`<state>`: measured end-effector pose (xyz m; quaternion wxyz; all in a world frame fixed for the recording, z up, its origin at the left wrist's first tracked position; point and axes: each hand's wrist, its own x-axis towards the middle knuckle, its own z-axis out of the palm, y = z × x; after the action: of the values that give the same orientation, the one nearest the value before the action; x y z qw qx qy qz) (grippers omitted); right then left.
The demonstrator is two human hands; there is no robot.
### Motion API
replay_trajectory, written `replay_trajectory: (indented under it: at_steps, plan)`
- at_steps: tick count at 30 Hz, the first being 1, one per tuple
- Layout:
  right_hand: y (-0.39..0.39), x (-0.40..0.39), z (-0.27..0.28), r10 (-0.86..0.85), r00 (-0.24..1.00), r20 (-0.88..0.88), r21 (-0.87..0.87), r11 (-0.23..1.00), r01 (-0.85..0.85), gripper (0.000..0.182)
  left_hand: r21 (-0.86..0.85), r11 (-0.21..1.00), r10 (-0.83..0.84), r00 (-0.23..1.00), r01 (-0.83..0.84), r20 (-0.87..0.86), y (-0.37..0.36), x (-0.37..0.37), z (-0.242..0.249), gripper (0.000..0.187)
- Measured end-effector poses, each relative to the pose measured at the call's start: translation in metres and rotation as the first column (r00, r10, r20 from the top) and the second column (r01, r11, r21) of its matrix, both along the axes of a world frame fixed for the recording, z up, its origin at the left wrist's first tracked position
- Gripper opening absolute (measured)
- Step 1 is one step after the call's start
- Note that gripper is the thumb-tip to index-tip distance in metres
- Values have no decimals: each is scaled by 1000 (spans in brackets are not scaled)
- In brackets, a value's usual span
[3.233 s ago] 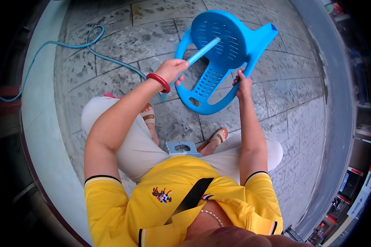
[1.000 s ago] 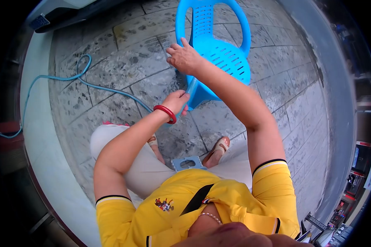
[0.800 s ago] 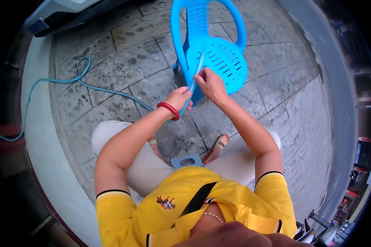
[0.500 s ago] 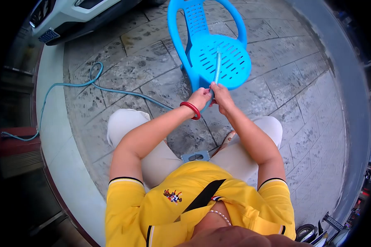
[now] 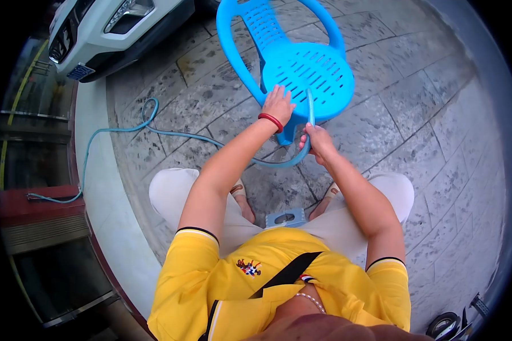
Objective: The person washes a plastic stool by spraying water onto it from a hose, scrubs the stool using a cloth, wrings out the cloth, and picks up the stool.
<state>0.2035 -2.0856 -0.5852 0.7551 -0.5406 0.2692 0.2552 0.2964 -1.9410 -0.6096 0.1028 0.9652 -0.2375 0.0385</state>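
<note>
Since half a second ago, our left hand (image 5: 279,105) has come off the hose (image 5: 279,164) and moved to the blue chair (image 5: 318,71), and more of the car (image 5: 133,42) shows at upper left. Our left fingers are spread wide over the spot where the armrest meets the seat; we cannot tell how firmly they press. Our right hand (image 5: 320,143) has its fingers curled around the hose, whose end points over the slotted seat. The chair stands upright on the paving (image 5: 392,142) before us. From our right hand, the hose sags leftward, loops on the paving and crosses the pale ledge (image 5: 111,199).
</note>
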Motion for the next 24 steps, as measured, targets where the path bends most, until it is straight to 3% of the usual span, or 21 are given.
replay_trajectory:
  at_steps: [3, 7, 12, 15, 16, 18, 24]
  plan:
    - [-1, 1, 2, -20, 1000, -7, -16, 1000, 20, 28, 31, 984, 178, 960, -176, -216, -29, 22, -22, 57]
    - [-4, 3, 16, -80, 996, -29, 6, 997, 81, 28, 190, 954, 264, 952, -233, -156, -54, 42, -41, 65]
    - [-16, 7, 8, -90, 995, -48, 14, 996, 91, 28, 98, 913, 405, 905, -395, -132, -36, 90, -54, 69]
    - [-17, 8, 2, -81, 995, -51, 23, 996, 83, 27, 270, 930, 300, 941, -251, -158, -28, 80, -30, 67]
    - [-18, 9, 4, -81, 996, -49, 22, 996, 82, 27, 268, 930, 300, 941, -252, -156, -20, 78, -29, 67]
    - [-17, 9, 11, 8, 997, -76, 52, 999, -4, 25, 286, 957, 101, 980, -49, -170, 1, 74, -29, 65]
    - [-14, 0, 9, 116, 992, -52, 102, 989, -110, 26, 315, 938, -109, 984, 148, -138, 73, 58, -17, 58]
